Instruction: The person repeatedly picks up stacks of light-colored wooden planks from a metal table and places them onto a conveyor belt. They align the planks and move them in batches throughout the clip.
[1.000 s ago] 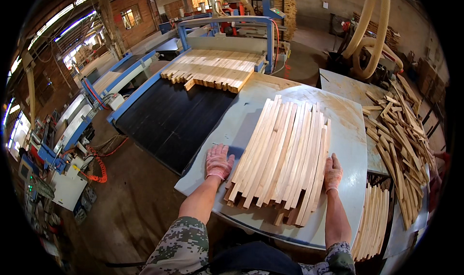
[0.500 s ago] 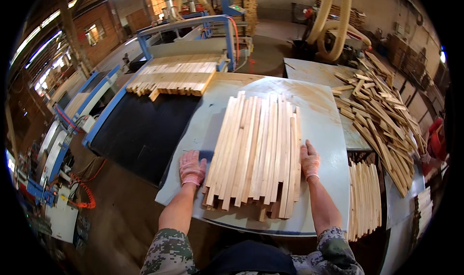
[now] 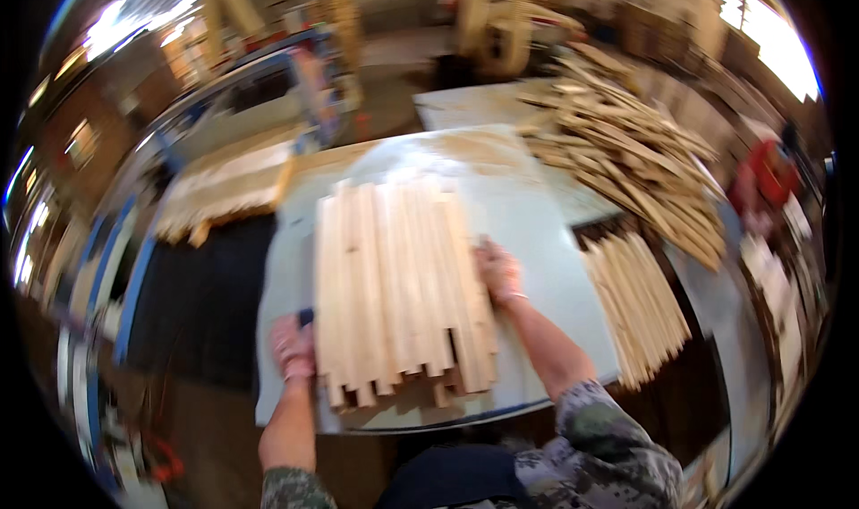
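Note:
A stack of pale wooden strips (image 3: pixel 385 285) lies on a light grey tabletop (image 3: pixel 528 348) in front of me, the strip ends uneven at the near side. My left hand (image 3: pixel 293 345), in a pinkish glove, rests by the near left edge of the stack. My right hand (image 3: pixel 498 270), gloved likewise, is against or close beside the right edge, farther up. Both hands look open, with no strip gripped in either, though motion blurs the fingers.
Left of the table, more strips (image 3: pixel 228 187) lie beside a black belt (image 3: pixel 201 303) at a blue-framed machine. A loose heap of wood pieces (image 3: pixel 626 151) is at the far right. Another row of strips (image 3: pixel 637 308) stands below it. A person in red (image 3: pixel 767 182) is at the right.
The view has swung to the right and blurred. My hands have come closer to the stack's sides, and the strips look more squarely bunched.

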Demonstrator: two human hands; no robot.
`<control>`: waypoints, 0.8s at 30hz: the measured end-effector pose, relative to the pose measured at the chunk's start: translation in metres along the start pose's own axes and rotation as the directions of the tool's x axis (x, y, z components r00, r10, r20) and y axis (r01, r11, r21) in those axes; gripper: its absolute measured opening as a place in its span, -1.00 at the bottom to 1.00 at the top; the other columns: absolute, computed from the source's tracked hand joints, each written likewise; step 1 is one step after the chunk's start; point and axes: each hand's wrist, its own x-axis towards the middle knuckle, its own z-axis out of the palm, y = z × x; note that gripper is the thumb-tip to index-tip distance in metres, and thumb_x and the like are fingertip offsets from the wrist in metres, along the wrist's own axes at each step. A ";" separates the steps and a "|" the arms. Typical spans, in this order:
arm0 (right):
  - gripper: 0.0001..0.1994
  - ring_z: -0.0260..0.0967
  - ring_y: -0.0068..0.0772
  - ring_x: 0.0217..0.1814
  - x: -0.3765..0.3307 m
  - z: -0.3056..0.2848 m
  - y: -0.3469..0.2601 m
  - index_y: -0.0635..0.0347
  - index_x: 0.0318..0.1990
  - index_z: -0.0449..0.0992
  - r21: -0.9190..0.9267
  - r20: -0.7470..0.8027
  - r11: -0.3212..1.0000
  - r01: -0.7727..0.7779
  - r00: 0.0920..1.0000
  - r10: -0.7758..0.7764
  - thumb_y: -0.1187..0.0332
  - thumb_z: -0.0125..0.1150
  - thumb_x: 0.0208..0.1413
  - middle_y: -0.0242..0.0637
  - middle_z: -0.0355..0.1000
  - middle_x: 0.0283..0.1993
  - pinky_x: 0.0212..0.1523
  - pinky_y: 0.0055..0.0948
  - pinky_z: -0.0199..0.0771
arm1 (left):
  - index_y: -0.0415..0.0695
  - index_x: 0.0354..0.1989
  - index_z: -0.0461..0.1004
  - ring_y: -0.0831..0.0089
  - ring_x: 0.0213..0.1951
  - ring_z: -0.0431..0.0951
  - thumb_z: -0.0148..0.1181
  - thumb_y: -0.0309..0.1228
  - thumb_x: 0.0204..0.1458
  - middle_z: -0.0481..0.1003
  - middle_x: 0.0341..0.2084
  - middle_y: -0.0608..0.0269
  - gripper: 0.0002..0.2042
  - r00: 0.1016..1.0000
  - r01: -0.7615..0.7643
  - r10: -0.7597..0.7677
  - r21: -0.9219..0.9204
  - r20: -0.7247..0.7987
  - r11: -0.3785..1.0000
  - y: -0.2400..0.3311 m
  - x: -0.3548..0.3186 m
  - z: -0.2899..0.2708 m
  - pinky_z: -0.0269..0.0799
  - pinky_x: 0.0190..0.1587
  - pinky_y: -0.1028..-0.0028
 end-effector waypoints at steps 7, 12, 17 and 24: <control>-0.40 0.38 0.06 0.49 -0.001 -0.007 -0.009 0.13 0.49 0.38 -0.036 0.079 0.999 -0.034 0.996 0.037 -0.04 -0.01 0.47 0.03 0.46 0.42 0.51 -0.13 0.31 | -0.20 0.22 0.54 -0.21 0.31 0.41 0.12 -0.07 0.26 0.51 0.20 -0.24 -0.49 0.981 0.021 -0.012 -0.048 0.196 0.999 -0.014 -0.005 0.011 0.31 0.39 0.04; -0.37 0.29 0.06 0.55 -0.004 -0.027 -0.016 0.11 0.54 0.30 -0.042 0.151 0.997 -0.058 0.986 0.064 -0.05 -0.10 0.50 0.05 0.37 0.50 0.56 -0.18 0.21 | -0.20 0.30 0.51 -0.19 0.43 0.32 0.08 -0.04 0.26 0.43 0.34 -0.27 -0.43 0.991 0.036 -0.026 -0.079 0.130 0.996 -0.046 0.002 0.039 0.21 0.50 0.10; -0.40 0.36 0.08 0.47 -0.009 -0.040 -0.027 0.10 0.53 0.30 -0.051 0.217 0.995 -0.090 0.971 0.099 -0.04 -0.13 0.51 0.00 0.44 0.43 0.50 -0.15 0.30 | -0.20 0.31 0.50 -0.17 0.43 0.33 0.10 -0.05 0.27 0.43 0.35 -0.24 -0.43 0.995 0.022 -0.019 -0.028 0.099 0.999 -0.062 0.007 0.063 0.21 0.51 0.11; -0.40 0.35 0.10 0.48 -0.006 -0.031 -0.028 0.11 0.53 0.31 -0.046 0.203 0.996 -0.078 0.975 0.086 -0.03 -0.11 0.51 0.00 0.43 0.45 0.50 -0.15 0.30 | -0.20 0.33 0.48 -0.14 0.44 0.32 0.11 -0.07 0.29 0.42 0.36 -0.21 -0.44 0.990 0.052 -0.054 0.021 0.133 0.998 -0.056 0.003 0.053 0.20 0.52 0.12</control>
